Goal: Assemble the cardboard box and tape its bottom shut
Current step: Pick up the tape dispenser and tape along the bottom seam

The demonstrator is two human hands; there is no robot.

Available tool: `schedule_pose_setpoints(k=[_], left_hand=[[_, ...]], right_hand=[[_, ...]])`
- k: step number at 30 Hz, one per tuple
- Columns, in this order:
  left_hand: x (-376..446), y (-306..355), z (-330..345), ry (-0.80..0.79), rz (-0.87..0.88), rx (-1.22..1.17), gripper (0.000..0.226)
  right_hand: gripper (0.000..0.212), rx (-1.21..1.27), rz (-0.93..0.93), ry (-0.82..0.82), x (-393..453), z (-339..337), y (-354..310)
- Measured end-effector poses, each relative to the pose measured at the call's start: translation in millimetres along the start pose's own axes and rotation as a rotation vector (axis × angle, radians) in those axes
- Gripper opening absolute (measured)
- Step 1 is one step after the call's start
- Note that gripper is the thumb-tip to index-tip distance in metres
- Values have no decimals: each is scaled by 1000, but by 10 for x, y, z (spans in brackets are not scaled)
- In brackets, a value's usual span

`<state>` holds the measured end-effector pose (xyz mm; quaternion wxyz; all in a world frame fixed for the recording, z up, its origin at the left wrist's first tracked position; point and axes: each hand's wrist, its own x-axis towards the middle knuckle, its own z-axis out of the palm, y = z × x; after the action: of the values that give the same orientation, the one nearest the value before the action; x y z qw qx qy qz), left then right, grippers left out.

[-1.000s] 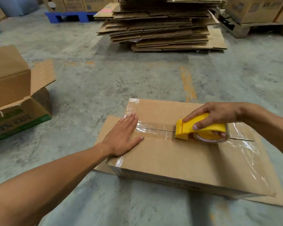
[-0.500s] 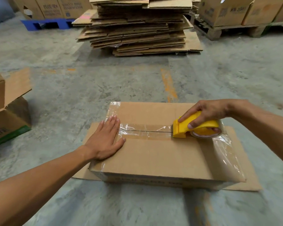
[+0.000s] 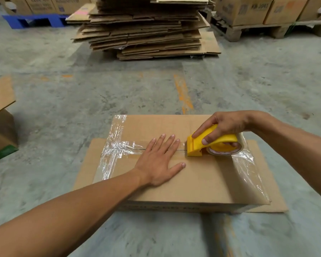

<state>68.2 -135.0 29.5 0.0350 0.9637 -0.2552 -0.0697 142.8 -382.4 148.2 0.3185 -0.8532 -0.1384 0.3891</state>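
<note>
Five fingers [image 3: 163,143] flat on box [image 3: 202,175].

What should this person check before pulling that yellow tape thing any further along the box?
1. Left hand flat on the box, holding it down: ok.
2. Right hand gripping the yellow tape dispenser: ok.
3. Dispenser sitting on the centre seam: ok.
4. Left fingertips clear of the dispenser's front edge: not ok, very close.
5. Tape on the left end smooth: not ok, wrinkled.
6. Tape left on the roll: cannot tell.
</note>
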Motion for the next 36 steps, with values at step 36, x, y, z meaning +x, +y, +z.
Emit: schedule_pose_setpoints(k=[36], left_hand=[[-564, -335, 38, 62, -277, -79, 90]], right_hand=[[39, -39, -109, -99, 288, 434, -612]])
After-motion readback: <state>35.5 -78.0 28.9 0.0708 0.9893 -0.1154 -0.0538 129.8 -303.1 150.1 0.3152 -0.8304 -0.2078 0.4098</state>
